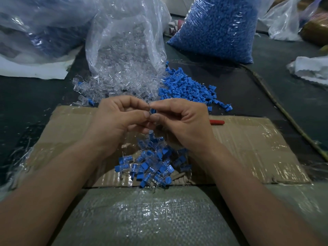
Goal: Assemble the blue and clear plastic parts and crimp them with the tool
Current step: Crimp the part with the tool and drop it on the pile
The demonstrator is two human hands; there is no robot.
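My left hand [117, 119] and my right hand [182, 123] meet above a taped cardboard sheet [257, 148]. Between their thumbs and forefingers they pinch one small blue part [153, 110]; any clear part with it is hidden by the fingers. Below the hands lies a heap of joined blue and clear pieces [152, 166]. Loose blue parts [188, 89] are scattered behind my right hand. Clear parts [113, 86] spill from an open transparent bag [124, 41] behind my left hand. A red handle end [217, 122] shows beside my right hand.
A full bag of blue parts [218, 27] stands at the back right. More plastic bags lie at the back left [35, 23] and far right [284, 23]. A woven sack [142, 219] covers the near edge. A thin stick [284, 112] runs along the right.
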